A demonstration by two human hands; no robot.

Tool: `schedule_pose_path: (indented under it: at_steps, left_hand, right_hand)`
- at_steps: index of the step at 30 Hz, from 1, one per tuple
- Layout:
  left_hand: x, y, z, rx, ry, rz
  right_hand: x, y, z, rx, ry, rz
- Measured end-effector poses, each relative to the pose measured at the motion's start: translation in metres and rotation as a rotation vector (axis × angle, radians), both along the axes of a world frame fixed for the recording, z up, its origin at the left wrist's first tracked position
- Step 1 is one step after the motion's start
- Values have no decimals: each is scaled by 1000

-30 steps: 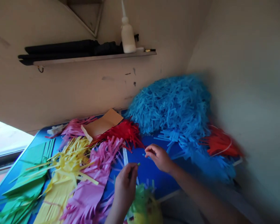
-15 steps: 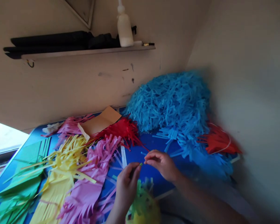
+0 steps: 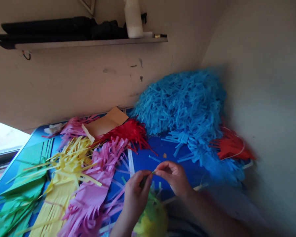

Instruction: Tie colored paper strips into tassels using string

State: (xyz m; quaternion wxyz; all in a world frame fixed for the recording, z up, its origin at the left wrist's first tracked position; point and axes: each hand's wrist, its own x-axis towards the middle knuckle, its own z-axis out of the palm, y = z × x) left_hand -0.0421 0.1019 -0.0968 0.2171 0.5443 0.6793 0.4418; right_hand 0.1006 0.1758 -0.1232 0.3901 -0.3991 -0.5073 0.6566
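Observation:
My left hand [image 3: 138, 189], at the lower middle, is closed in a pinch on a small piece of green paper [image 3: 153, 172]. Opposite it, my right hand [image 3: 174, 177] is pinched too, its thumb and fingertip meeting the same green piece. Just below both hands is a rounded object covered in yellow and green paper fringe [image 3: 151, 219], partly hidden by my left wrist. A loose blue paper strip [image 3: 154, 159] lies on the blue table [image 3: 160, 146] beyond my fingers.
Green [image 3: 29, 164], yellow [image 3: 56, 197] and pink fringed paper [image 3: 93, 197] spread over the left side. Red fringe [image 3: 128, 133] and brown card [image 3: 107, 121] lie behind. A big blue fringed mass [image 3: 182, 102] stands against the wall, near red fringe [image 3: 233, 144]. Above, a shelf [image 3: 93, 42] carries a white bottle [image 3: 133, 19].
My right fingertips have come in to touch the green piece held by my left hand. A small brown scrap now shows beyond my right hand. The view has tipped slightly downward.

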Motion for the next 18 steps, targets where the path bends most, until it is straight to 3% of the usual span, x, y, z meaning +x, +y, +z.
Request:
schedule_pose_path:
  at_steps: [8,13,18]
  left_hand:
    - [1,-5,-2,11,198,-118]
    - [0,-10,0,-72,127,-69]
    - [-2,-11,3,-83,83,-113]
  right_hand:
    - [8,-3,8,246,-95,83]
    - [10,-6,8,329,-105,108]
    - [14,-7,7,383,-177,142]
